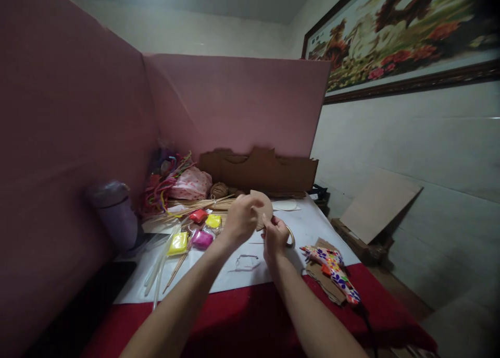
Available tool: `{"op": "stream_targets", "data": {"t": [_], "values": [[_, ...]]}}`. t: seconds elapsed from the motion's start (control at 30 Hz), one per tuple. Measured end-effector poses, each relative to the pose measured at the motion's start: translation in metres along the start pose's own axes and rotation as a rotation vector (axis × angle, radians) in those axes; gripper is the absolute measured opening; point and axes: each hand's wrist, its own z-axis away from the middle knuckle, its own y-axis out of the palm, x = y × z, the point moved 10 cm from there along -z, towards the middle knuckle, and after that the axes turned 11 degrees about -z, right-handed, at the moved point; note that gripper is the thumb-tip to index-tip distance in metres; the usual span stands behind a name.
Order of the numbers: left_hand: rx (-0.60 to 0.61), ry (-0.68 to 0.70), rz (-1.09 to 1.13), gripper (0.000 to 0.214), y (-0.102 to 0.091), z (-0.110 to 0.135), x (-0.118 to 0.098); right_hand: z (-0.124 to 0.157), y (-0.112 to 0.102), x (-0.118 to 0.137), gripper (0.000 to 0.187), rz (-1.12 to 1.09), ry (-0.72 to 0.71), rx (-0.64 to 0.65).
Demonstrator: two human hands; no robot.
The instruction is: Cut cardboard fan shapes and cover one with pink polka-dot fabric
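Note:
Over the white paper, I hold a rounded piece of cardboard (266,202) up in both hands. My left hand (244,218) is closed on its left side, fingers bent. My right hand (275,235) pinches its lower edge from the right. A gold-coloured curved rim (290,236) shows just behind my right hand; what it belongs to is hidden. On the paper below lies a small outlined shape (247,263), too faint to make out. To the right, a flower-patterned glue gun (332,269) rests on scraps of corrugated cardboard (324,285).
Yellow (178,243), red and magenta (202,239) clay packets lie left, near glue sticks (158,272) and wooden sticks (203,204). Behind are a twine ball (219,190), a pink bag (191,183) and cardboard (258,171). A purple bottle (117,217) stands far left.

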Motion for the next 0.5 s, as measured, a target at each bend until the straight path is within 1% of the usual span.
{"op": "stream_targets", "data": {"t": [0.03, 0.07, 0.13, 0.2, 0.27, 0.37, 0.43, 0.5], "values": [[0.095, -0.014, -0.229, 0.033, 0.008, 0.006, 0.021, 0.002, -0.001, 0.0, 0.033, 0.001, 0.026, -0.021], [0.215, 0.021, -0.43, 0.036, 0.019, 0.015, 0.039, 0.003, -0.002, -0.001, 0.034, 0.0, 0.049, -0.041], [0.331, 0.052, -0.509, 0.029, 0.031, 0.033, 0.066, 0.006, -0.002, 0.0, 0.034, -0.008, 0.075, -0.067], [0.392, 0.069, -0.55, 0.021, 0.041, 0.05, 0.08, 0.008, -0.002, 0.0, 0.036, -0.019, 0.088, -0.072], [0.402, 0.069, -0.578, 0.018, 0.046, 0.059, 0.085, 0.008, -0.002, -0.001, 0.039, -0.027, 0.1, -0.071], [0.362, 0.068, -0.584, 0.022, 0.045, 0.058, 0.083, 0.007, -0.004, -0.004, 0.043, -0.03, 0.11, -0.079], [0.305, 0.07, -0.57, 0.03, 0.032, 0.05, 0.08, 0.006, -0.004, -0.005, 0.045, -0.028, 0.113, -0.084], [0.203, 0.064, -0.564, 0.037, 0.007, 0.041, 0.078, 0.007, -0.003, -0.004, 0.047, -0.027, 0.109, -0.074]]}}
